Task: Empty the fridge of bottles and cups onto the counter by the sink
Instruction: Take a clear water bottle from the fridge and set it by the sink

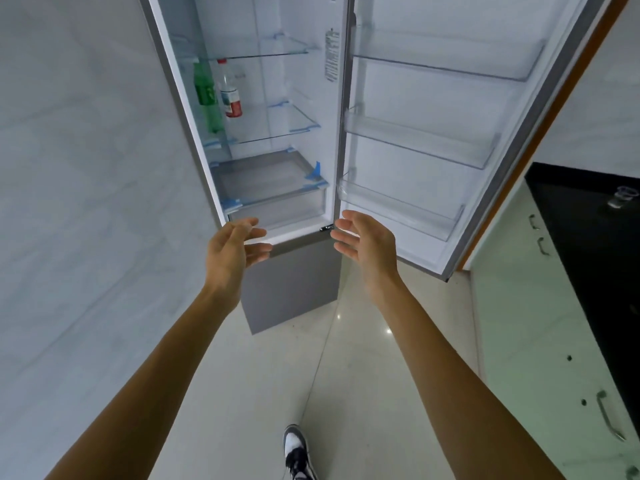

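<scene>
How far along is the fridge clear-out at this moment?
Done: one clear cup stands on the black counter. In hand: nothing; the left hand and right hand are open before the fridge. Left: the green bottle and the red-labelled bottle on a fridge shelf.

Fridge: the fridge (270,81) stands straight ahead, with the fridge door (433,98) swung open to its right.
Bottles: the left bottle (207,98) and right bottle (229,91) stand side by side at the left end of the middle shelf (277,126).
Drawer: the drawer (277,206) sits below that shelf.
Table: the table (588,237) is at far right, beyond the door, with a cup (621,197) on it.
Grips: the left grip (232,251) and right grip (363,240) are apart, in front of the fridge's lower edge.
</scene>
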